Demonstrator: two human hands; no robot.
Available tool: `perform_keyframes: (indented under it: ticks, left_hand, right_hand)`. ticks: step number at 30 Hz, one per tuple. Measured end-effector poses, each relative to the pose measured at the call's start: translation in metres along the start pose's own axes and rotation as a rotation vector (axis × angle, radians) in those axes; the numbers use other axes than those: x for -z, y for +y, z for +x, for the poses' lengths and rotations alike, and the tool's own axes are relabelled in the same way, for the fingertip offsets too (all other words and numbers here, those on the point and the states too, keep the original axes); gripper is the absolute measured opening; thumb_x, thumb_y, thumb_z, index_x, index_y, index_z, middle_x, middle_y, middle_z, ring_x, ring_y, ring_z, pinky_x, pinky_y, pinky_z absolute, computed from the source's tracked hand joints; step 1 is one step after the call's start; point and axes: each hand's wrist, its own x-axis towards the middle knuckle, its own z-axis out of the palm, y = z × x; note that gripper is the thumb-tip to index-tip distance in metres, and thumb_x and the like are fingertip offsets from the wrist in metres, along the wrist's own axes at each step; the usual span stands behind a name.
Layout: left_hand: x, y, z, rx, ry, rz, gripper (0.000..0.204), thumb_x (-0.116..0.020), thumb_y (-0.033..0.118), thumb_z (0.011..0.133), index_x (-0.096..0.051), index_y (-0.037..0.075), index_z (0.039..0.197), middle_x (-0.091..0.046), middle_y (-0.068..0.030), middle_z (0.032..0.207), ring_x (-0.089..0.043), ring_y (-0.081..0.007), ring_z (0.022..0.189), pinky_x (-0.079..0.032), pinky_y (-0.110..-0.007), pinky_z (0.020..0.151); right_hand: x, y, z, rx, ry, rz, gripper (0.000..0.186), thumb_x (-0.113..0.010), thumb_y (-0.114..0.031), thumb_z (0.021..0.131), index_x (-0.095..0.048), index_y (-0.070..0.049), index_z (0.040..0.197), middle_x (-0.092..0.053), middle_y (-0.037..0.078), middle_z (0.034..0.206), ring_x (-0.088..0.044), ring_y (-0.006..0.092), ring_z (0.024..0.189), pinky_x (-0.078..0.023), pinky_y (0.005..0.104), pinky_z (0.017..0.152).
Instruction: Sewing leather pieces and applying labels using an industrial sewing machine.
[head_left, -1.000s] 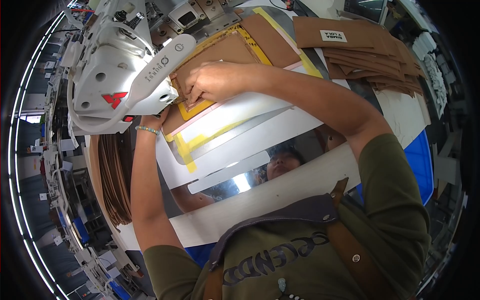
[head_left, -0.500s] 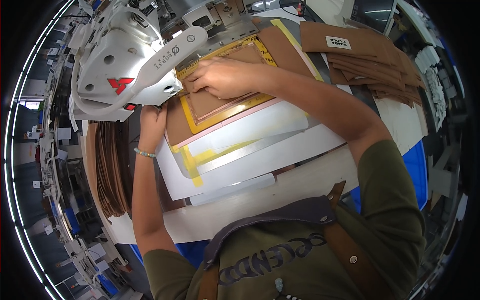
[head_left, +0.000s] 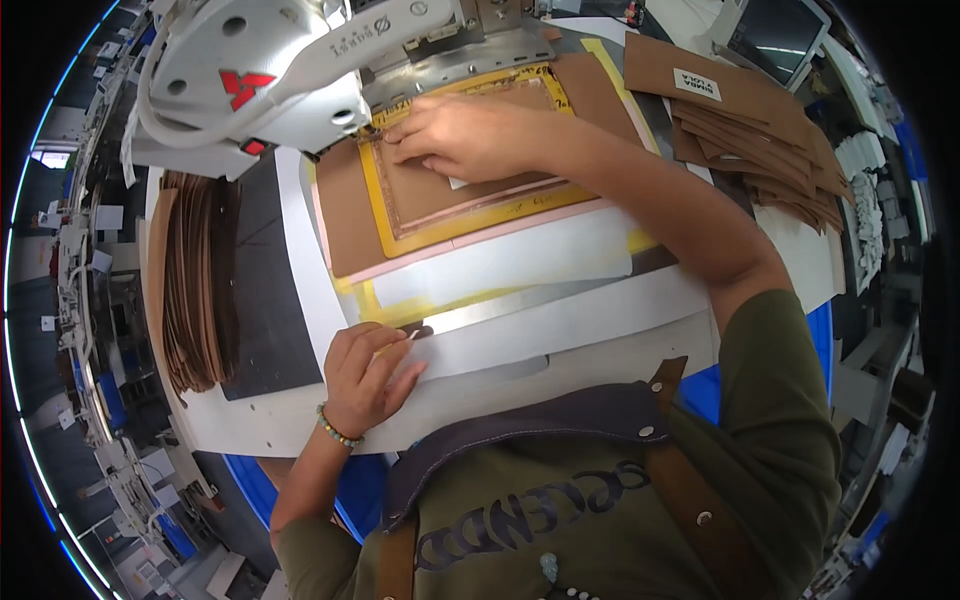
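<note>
A yellow frame (head_left: 480,212) lies on a brown sheet (head_left: 345,215) beneath the head of a white sewing machine (head_left: 225,75). My right hand (head_left: 465,138) rests over the frame's opening, fingers stretched toward its left side. A small white edge shows under that palm; the rest of it is covered. My left hand (head_left: 365,375) is at the front left corner of the taped clear template (head_left: 500,270), fingers curled in a pinch. A small dark piece shows at those fingertips, too small to name.
Brown panels (head_left: 200,290) stand in a row at the left. A pile of brown pieces (head_left: 750,140), one with a white label, lies at the right. Behind it stands a screen (head_left: 775,40). Blue bins (head_left: 820,345) show below the table edge.
My left hand has come from beside the machine head toward me, to the template's front corner. My right hand stays on the frame. The view has shifted a little.
</note>
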Motion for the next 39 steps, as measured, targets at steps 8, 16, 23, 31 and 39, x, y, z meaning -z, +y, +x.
perform_keyframes:
  ticks: [8,16,23,31,39]
  left_hand:
    - [-0.003,0.043,-0.055,0.06,-0.238,0.225,0.064,-0.083,0.036,0.087,-0.067,0.017,0.147,-0.06,-0.0112,0.152,-0.053,-0.0347,0.14,-0.047,-0.048,0.11]
    - [-0.007,0.052,-0.063,0.109,-0.233,0.214,0.057,-0.077,0.038,0.092,-0.068,0.025,0.146,-0.048,-0.0112,0.166,-0.037,-0.0366,0.156,-0.033,-0.053,0.124]
    - [-0.005,0.049,-0.06,-0.113,-0.249,0.088,0.042,-0.076,0.013,0.09,-0.072,0.007,0.132,-0.063,-0.0114,0.152,-0.06,-0.035,0.137,-0.055,-0.046,0.104]
    - [-0.007,0.056,-0.049,-0.198,-0.25,0.097,0.048,-0.066,0.003,0.088,-0.067,-0.007,0.135,-0.067,-0.0223,0.139,-0.068,-0.0325,0.119,-0.06,-0.039,0.097]
    - [-0.008,0.055,-0.013,-0.186,-0.22,-0.117,0.046,-0.07,0.001,0.082,-0.069,-0.008,0.127,-0.063,-0.0129,0.106,-0.065,-0.0253,0.091,-0.056,-0.036,0.077]
  right_hand:
    - [0.044,-0.076,-0.075,0.139,0.057,0.01,0.032,-0.078,-0.011,0.088,-0.075,-0.006,0.12,-0.067,0.01,0.145,-0.06,0.0314,0.136,-0.048,0.0474,0.112]
    - [-0.006,-0.168,-0.147,0.174,-0.096,-0.002,0.041,-0.082,-0.025,0.087,-0.071,-0.008,0.124,-0.05,0.006,0.163,-0.041,0.0265,0.155,-0.034,0.058,0.126]
    - [-0.022,-0.18,-0.177,0.063,-0.004,-0.113,0.032,-0.077,-0.018,0.093,-0.075,-0.011,0.125,-0.056,0.003,0.159,-0.046,0.0215,0.152,-0.03,0.0596,0.13]
    - [-0.014,-0.178,-0.174,0.272,0.0,-0.156,0.022,-0.067,-0.012,0.094,-0.073,-0.003,0.113,-0.073,0.009,0.124,-0.065,0.0237,0.13,-0.044,0.0555,0.122]
    - [0.009,-0.167,-0.143,0.289,0.043,0.07,0.013,-0.072,-0.011,0.085,-0.07,-0.006,0.096,-0.073,0.006,0.108,-0.071,0.0214,0.107,-0.056,0.0438,0.105]
